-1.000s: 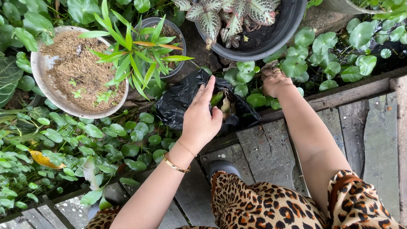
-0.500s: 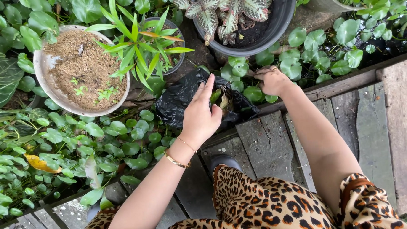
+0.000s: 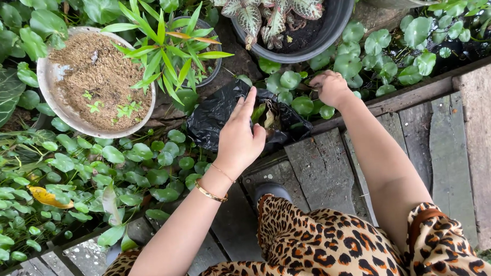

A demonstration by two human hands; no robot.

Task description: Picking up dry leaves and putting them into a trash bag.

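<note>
1. A bed of round-leaved groundcover (image 3: 119, 160) and potted plants borders the weathered plank walkway (image 3: 324, 173).
2. The black plastic bag (image 3: 214, 114) lies open at the bed's edge, leaves inside.
3. The left hand (image 3: 240, 138), fingers together, holds the bag's mouth.
4. The right hand (image 3: 330, 88), half a second ago among the leaves, has drawn back, closed on plucked matter, apparently bound for the bag.

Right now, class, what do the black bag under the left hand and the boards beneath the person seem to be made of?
Black bag: looks like thin plastic film, glossy and crinkled, with shiny creases. The left hand holds its mouth open.
Boards: apparently weathered wood, grey and matt, with grain lines and gaps between planks.
</note>
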